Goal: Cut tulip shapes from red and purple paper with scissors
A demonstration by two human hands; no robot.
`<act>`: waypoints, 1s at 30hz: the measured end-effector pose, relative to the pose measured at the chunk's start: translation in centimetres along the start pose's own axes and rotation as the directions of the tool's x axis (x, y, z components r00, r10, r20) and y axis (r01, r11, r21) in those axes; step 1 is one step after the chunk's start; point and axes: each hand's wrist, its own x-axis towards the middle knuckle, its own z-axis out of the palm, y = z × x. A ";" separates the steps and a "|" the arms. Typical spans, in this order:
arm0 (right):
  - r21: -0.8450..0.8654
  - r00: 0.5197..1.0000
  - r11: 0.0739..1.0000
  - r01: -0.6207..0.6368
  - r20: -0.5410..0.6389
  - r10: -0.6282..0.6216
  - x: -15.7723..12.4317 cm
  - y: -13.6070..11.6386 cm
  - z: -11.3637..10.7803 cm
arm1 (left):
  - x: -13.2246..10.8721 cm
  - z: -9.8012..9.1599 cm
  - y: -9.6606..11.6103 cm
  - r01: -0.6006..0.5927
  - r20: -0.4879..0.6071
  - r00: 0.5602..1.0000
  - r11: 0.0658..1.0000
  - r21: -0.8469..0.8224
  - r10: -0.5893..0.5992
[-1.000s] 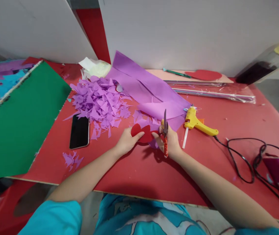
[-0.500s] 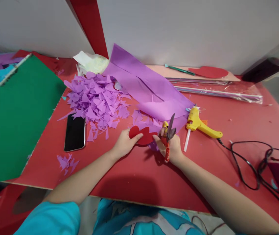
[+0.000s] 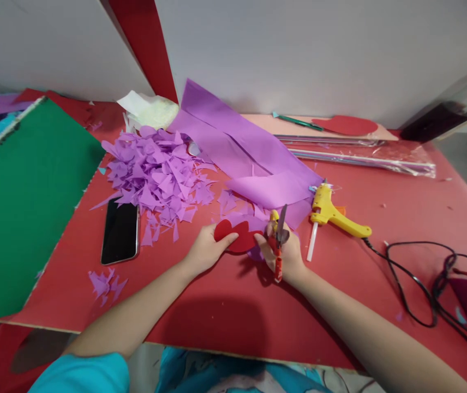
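Note:
My left hand [image 3: 205, 252] pinches the left edge of a red heart-shaped cutout [image 3: 235, 235] that lies over a piece of purple paper [image 3: 253, 224] on the red table [image 3: 225, 305]. My right hand [image 3: 286, 255] is closed round the red and yellow handles of a pair of scissors [image 3: 279, 237], blades pointing up and away, right beside the cutout's right edge. The right fingertips also touch the purple piece under the heart.
A heap of purple paper scraps [image 3: 155, 177] and a black phone [image 3: 120, 231] lie to the left, a large purple sheet [image 3: 241, 144] behind. A yellow glue gun [image 3: 334, 214] with black cord [image 3: 413, 278] lies right. A green board [image 3: 21, 202] covers the left side.
The scissor blades stood spread half a second ago and are nearly together now. Both hands and the red heart stay in the same spot; the view shifted slightly.

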 end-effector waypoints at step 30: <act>0.444 0.966 0.896 -0.022 0.241 -0.095 0.6 -3.4 -2.1 | 1.1 0.1 9.8 -0.446 -0.327 0.776 0.836 0.321 0.539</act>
